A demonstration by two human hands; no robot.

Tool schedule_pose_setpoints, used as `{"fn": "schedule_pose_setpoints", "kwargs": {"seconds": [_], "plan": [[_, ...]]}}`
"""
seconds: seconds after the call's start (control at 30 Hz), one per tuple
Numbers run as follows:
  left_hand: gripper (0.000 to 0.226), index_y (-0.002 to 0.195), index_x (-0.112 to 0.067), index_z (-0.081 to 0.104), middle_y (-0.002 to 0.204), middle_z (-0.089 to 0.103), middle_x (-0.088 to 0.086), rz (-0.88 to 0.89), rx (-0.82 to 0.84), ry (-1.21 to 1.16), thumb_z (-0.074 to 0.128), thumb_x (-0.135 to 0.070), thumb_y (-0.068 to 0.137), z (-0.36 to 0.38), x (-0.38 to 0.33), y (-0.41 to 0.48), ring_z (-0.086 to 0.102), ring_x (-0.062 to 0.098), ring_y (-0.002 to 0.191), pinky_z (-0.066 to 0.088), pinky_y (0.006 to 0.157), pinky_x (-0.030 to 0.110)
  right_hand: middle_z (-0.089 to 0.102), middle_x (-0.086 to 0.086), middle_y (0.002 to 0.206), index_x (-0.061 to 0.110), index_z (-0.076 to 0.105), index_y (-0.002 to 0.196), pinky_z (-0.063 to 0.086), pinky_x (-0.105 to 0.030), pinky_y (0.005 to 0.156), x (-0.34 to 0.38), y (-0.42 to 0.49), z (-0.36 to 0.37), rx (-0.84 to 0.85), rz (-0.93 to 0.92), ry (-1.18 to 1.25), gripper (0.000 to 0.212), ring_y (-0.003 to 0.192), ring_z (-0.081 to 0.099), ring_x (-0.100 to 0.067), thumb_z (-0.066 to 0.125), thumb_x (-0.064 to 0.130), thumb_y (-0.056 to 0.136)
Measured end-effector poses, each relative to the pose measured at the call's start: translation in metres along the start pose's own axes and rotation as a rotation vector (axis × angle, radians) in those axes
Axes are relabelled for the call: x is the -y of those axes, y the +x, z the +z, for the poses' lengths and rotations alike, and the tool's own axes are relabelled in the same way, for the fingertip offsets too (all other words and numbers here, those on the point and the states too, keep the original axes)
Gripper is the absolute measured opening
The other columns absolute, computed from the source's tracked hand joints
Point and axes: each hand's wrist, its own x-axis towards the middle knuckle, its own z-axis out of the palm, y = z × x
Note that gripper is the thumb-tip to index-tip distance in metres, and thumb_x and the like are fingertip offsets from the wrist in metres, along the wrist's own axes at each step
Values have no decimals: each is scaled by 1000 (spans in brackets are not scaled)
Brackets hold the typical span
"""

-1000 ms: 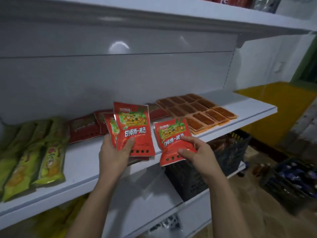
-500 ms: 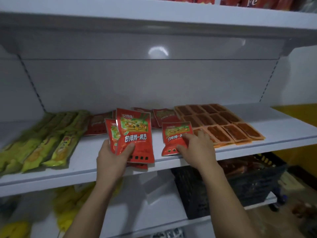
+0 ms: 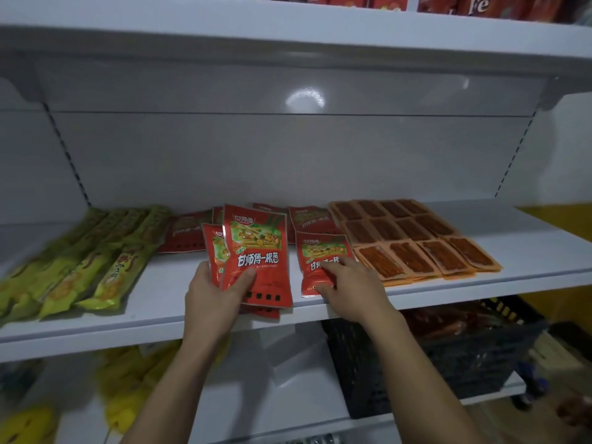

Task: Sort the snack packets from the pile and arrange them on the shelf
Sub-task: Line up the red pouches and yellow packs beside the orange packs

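My left hand (image 3: 214, 291) grips a small fan of red snack packets (image 3: 256, 251) held upright over the front of the white middle shelf (image 3: 166, 302). My right hand (image 3: 349, 283) presses a single red packet (image 3: 320, 251) flat on the shelf, just left of the orange packets, fingers on its lower half. More red packets (image 3: 189, 230) lie flat in a row behind, toward the back panel.
Green-yellow long packets (image 3: 83, 261) lie at the shelf's left. Orange flat packets (image 3: 413, 238) are laid in rows at the right. A dark plastic basket (image 3: 448, 357) with snacks sits on the lower shelf. Yellow packets (image 3: 128, 386) lie lower left. The upper shelf carries red packs (image 3: 474, 6).
My right hand has carried its red packet forward and laid it down on the shelf beside the orange packets. The left hand keeps its packets. The view has swung toward the shelf.
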Motion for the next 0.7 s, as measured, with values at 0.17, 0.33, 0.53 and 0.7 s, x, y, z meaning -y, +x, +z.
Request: {"fn": "schedule_pose_setpoints", "kwargs": {"seconds": [0.17, 0.33, 0.53, 0.7], "plan": [[36, 109, -25, 54, 96, 66, -10, -13, 1, -30, 75, -38, 83, 4, 2, 2, 64, 9, 86, 55, 80, 39, 33, 0, 155, 33, 29, 152, 23, -46, 120, -7, 2, -1, -32, -12, 28, 61, 142, 31, -24, 55, 40, 96], [35, 107, -26, 55, 95, 67, -9, -27, 5, -62, 77, -37, 81, 9, 2, 4, 66, 9, 85, 56, 78, 37, 54, 7, 136, 32, 45, 143, 45, -37, 106, 20, -22, 0, -301, -128, 402, 49, 124, 50, -12, 58, 34, 96], [42, 113, -18, 62, 97, 72, -2, -40, 12, -150, 82, -29, 77, 8, -1, 1, 69, 10, 78, 48, 47, 13, 52, 11, 139, 31, 41, 147, 50, -36, 102, 60, -27, 0, -62, -157, 842, 69, 123, 53, -9, 70, 45, 86], [32, 105, -20, 63, 91, 73, -2, -25, 35, -154, 78, -32, 80, -7, -3, 3, 69, 11, 73, 47, 48, 16, 59, 13, 117, 27, 62, 123, 57, -40, 90, 74, -15, -2, -103, -35, 1073, 39, 111, 59, -10, 73, 19, 87]]}}
